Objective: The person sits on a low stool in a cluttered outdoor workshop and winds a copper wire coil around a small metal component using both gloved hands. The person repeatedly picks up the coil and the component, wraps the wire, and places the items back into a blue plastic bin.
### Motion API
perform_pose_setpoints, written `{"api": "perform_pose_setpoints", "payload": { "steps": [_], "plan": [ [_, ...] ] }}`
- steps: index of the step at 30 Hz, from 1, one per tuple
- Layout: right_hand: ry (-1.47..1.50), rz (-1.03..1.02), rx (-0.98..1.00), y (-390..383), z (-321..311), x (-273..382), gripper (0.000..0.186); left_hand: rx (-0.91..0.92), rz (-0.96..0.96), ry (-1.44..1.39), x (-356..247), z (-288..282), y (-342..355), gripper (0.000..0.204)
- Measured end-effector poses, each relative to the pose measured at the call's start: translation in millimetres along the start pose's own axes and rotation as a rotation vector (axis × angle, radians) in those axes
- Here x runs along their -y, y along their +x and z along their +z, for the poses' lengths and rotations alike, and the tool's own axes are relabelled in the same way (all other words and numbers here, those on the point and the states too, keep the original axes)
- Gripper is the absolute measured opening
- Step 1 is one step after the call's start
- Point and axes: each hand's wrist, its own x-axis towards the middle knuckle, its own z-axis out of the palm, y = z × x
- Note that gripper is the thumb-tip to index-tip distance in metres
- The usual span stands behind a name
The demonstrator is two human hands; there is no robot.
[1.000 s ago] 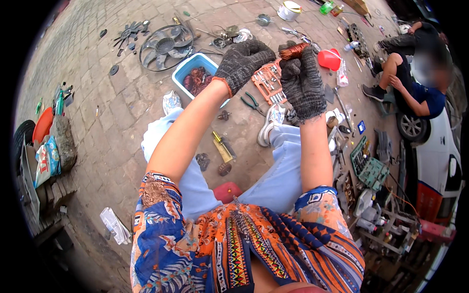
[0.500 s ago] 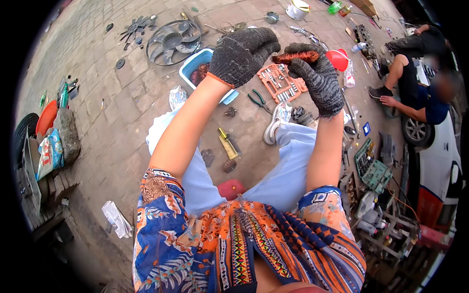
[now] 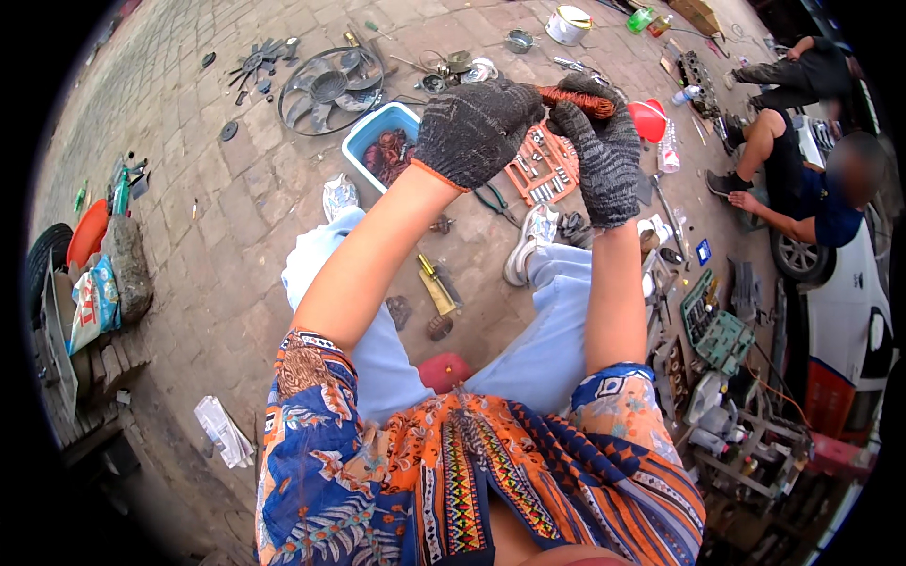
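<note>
A bundle of copper wire (image 3: 583, 100), reddish and tightly wound, is held up in front of me. My right hand (image 3: 609, 156), in a dark grey knit glove, wraps its fingers and thumb round the bundle. My left hand (image 3: 479, 132), gloved alike with an orange cuff, has closed fingers at the bundle's left end. Its fingertips are partly hidden, and any loose strand there is too fine to see. Below my left hand a light blue basin (image 3: 353, 148) holds more reddish copper windings (image 3: 388, 156).
An orange socket set (image 3: 543, 170) lies open beyond my feet, near pliers (image 3: 497, 203). A yellow-handled tool (image 3: 436, 285) rests between my legs. Fan parts (image 3: 330, 87) lie far left. On the right are a red helmet-like object (image 3: 647, 120), a green tool case (image 3: 722, 335) and a seated person (image 3: 802, 193).
My left hand has moved right and down, meeting the bundle's left end. The right hand, still gripping the bundle, has shifted slightly left. More of the basin shows.
</note>
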Motion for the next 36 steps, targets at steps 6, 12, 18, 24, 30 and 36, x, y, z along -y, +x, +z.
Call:
{"api": "perform_pose_setpoints", "payload": {
  "steps": [6, 12, 18, 24, 30, 36],
  "plan": [
    [-0.199, 0.155, 0.065, 0.2, -6.4, 0.7, 0.03, 0.047, 0.154, 0.273, 2.2, -0.6, -3.9, 0.011],
    [-0.372, 0.232, 0.189, 2.6, -21.9, -0.2, 0.026, 0.134, 0.051, 0.084, 13.0, 1.2, -3.8, 0.018],
    [0.038, 0.266, 0.354, -2.1, -28.5, 7.2, 0.025, 0.366, -0.451, -0.756, 20.0, -10.7, 2.5, 0.022],
    [-0.017, 0.209, 0.454, -5.7, -25.4, 14.7, 0.027, 0.602, -0.557, -0.803, 26.3, -15.3, 5.2, 0.025],
    [-0.085, 0.117, 0.477, -5.0, -34.1, 2.7, 0.038, 0.582, -0.914, -1.344, 16.4, -8.2, -2.2, 0.03],
    [-0.015, 0.012, 0.365, 0.8, -23.4, 3.1, 0.048, 0.347, -0.84, -1.503, 17.5, 1.1, -0.2, 0.032]
  ]
}}
